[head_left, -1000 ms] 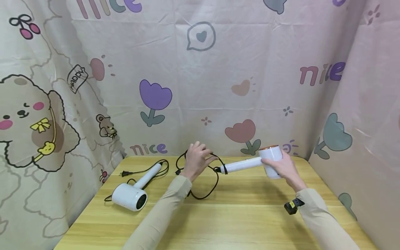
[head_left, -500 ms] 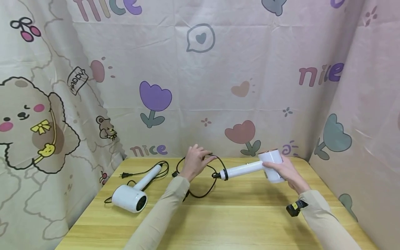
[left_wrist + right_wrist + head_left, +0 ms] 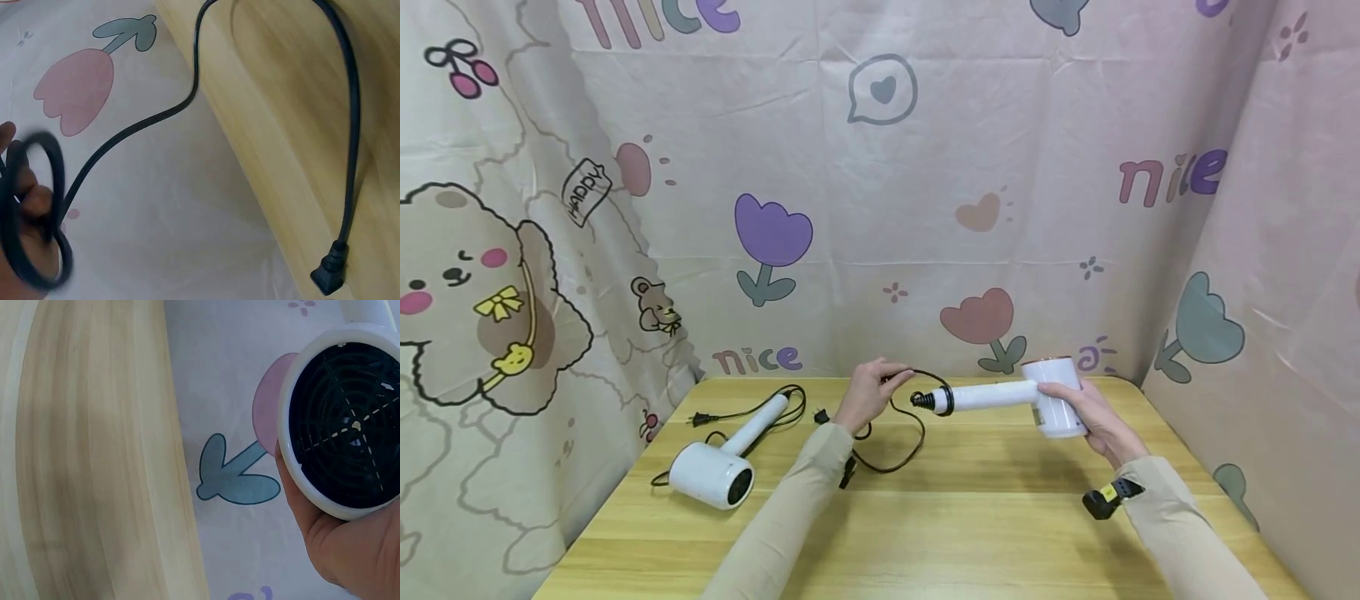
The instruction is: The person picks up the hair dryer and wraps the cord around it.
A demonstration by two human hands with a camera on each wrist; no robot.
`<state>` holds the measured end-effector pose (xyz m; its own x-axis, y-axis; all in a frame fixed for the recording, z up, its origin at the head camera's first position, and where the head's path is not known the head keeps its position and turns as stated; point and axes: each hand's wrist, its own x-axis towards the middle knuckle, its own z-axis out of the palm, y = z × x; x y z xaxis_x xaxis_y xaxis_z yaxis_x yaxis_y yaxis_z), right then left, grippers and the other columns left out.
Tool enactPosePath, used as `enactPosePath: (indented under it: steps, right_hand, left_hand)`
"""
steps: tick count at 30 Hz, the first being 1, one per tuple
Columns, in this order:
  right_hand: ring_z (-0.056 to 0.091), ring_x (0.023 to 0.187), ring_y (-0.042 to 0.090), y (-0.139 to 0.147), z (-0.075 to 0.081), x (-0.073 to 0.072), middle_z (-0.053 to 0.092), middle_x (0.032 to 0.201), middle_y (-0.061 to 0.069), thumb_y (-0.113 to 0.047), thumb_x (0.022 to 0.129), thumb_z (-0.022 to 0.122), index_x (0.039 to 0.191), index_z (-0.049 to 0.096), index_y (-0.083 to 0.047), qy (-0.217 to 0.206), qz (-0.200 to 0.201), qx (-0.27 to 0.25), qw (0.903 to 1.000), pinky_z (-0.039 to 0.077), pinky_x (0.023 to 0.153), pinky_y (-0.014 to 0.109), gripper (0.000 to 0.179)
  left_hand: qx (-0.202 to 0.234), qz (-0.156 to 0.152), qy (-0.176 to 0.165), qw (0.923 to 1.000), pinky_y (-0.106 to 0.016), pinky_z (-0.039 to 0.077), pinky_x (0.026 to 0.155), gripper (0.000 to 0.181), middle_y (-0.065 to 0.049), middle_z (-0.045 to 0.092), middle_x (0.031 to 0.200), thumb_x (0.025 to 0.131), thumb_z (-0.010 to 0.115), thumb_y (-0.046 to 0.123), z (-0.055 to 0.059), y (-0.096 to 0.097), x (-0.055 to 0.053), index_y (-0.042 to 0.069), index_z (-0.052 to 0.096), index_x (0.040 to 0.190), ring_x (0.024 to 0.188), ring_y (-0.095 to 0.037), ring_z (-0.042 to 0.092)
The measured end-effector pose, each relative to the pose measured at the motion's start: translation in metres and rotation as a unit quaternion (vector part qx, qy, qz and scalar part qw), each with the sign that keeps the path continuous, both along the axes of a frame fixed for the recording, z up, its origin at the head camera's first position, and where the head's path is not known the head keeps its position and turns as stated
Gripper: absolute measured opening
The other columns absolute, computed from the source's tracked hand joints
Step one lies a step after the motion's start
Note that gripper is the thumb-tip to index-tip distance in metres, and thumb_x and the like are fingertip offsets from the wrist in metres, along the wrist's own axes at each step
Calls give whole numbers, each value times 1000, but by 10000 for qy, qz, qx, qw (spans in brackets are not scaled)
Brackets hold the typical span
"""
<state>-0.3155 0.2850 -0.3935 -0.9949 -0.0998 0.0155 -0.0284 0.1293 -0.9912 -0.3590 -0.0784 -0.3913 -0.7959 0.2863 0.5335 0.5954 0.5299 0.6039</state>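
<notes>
In the head view my right hand [image 3: 1101,417] grips the barrel of a white hair dryer [image 3: 992,396], its handle pointing left above the table. The black cord [image 3: 895,469] wraps around the handle's end. My left hand [image 3: 867,397] pinches this cord between thumb and fingers, just left of the handle. A stretch of cord hangs in a loop toward the table, and its plug [image 3: 822,417] sits left of my left hand. The left wrist view shows a blurred cord loop beside my fingers and the plug [image 3: 329,272]. A round dark grille [image 3: 344,425] faces the right wrist camera.
A second white hair dryer [image 3: 703,475] lies at the left of the wooden table [image 3: 970,533], its black cord around it and its plug [image 3: 700,418] behind. A patterned curtain [image 3: 880,208] surrounds the table at the back and sides.
My left hand has come down slightly, and the cord between it and the handle's end now forms a smaller, tighter loop. My right hand has tilted the hair dryer a little; its handle is more level.
</notes>
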Motion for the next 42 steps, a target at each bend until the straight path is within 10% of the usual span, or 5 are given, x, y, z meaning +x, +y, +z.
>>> enactPosePath:
  steps: [12,22,27,33,42]
  right_hand:
    - [67,84,12,-1,1,1,66,92,-7,-33,98,56,126,38,-14,-527,-35,-1164,9918,58,74,33,38]
    - [66,84,12,-6,11,-3,65,93,-6,-34,98,57,121,36,-22,-1178,-227,-2652,9567,58,76,30,34]
    - [65,77,9,-17,9,0,64,83,-9,-38,91,69,117,40,-18,-1213,-1124,-2044,9648,57,73,28,43]
    - [62,73,7,-28,8,1,59,91,-5,-49,80,78,127,43,-9,-560,-2308,-703,9688,56,68,26,70]
    - [55,103,23,-32,16,3,50,130,15,-54,80,76,149,34,-11,386,-2666,717,9604,55,70,26,91]
  left_hand:
    - [-399,-354,-453,9975,-20,42,50,30,-4,72,81,99,58,28,-9,7,0,11,72,118,54,-7,49]
    - [-1284,-304,481,9901,-24,57,74,30,-3,73,114,102,53,28,-11,28,8,16,68,125,79,-7,69]
    - [-1934,-178,799,9777,-19,53,62,31,-2,75,107,102,52,30,-17,31,19,16,68,125,55,-1,54]
    - [-2283,-135,1019,9681,-26,58,75,29,0,75,105,102,53,30,-15,34,30,15,71,120,78,-7,70]
    - [-2463,81,1026,9637,-20,51,58,11,3,74,81,95,66,20,-8,35,29,14,74,96,63,-6,63]
